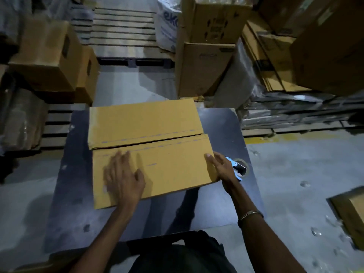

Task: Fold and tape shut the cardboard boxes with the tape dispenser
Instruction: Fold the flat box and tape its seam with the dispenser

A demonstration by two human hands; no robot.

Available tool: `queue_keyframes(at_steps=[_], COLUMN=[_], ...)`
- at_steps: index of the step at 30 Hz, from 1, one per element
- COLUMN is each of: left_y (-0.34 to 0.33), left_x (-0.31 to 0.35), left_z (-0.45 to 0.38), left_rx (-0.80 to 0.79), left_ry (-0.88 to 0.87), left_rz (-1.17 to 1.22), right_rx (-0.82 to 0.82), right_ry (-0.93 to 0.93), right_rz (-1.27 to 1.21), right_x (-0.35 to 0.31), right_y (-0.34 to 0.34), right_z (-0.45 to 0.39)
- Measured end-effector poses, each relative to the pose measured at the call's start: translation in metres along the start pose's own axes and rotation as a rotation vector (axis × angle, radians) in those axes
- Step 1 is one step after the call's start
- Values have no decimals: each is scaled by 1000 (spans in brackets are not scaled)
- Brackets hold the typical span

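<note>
- Head view: the left hand (123,175) lies flat, fingers spread and straight, on the near flap of the cardboard box (149,150), toward that flap's left half; it is blurred.
- The right hand (220,166) is at the box's right end, thumb on top of the near flap's corner and fingers curled round the edge, so it grips the cardboard there. A metal bracelet (251,213) sits on that wrist.
- The two hands are well apart, one on each side of the near flap.
- The box lies on the dark table (69,184), taking up most of its far and middle part. Its two long flaps are folded down and meet along a seam running left to right; the far flap's edge sits slightly raised over the near one. No tape shows on the seam.
- The tape dispenser (237,167), blue with a dark part, lies on the table just right of the box, right behind the right hand and partly hidden by it.
- Beyond the box, past the table's far edge, stands a stack of brown cartons (204,46), with a white printed bag (167,22) to their left.
- Left of the box, off the table, more cartons (49,56) rest on a wooden pallet (57,125).
- Right of the box, flat cardboard sheets (271,62) are piled on wrapped bundles, and another carton (352,211) sits on the floor (295,164).
</note>
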State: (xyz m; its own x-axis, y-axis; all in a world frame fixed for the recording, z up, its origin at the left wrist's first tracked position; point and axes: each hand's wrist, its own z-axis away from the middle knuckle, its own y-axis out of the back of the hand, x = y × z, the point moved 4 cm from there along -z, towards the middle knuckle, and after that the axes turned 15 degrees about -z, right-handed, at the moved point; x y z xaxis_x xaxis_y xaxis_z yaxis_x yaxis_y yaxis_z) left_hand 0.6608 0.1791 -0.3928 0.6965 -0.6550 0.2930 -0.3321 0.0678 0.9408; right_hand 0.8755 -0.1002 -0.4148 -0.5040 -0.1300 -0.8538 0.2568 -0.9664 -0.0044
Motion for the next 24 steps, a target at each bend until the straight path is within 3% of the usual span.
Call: queue_keyframes(at_steps=[4,7,10,14,18,24], left_y=[-29,-37,-48,-79,-86,-88], left_x=[60,88,101,108,112,118], left_z=[-8,-17,-30,-25,-20,-21], left_rx=[-62,-28,-35,-183,-165,-163], left_ry=[-273,-354,-325,-259,-229,-153], left_rz=[72,25,-41,-203,-299,-227], right_rx=[199,318,344,381,248,205], right_ry=[93,174,186,52,-61,38], right_rz=[184,384,614,847,1128,1107], right_x=[11,20,39,46,55,40], right_y=[35,63,93,101,100,116], right_z=[-9,-22,-47,-57,-62,-64])
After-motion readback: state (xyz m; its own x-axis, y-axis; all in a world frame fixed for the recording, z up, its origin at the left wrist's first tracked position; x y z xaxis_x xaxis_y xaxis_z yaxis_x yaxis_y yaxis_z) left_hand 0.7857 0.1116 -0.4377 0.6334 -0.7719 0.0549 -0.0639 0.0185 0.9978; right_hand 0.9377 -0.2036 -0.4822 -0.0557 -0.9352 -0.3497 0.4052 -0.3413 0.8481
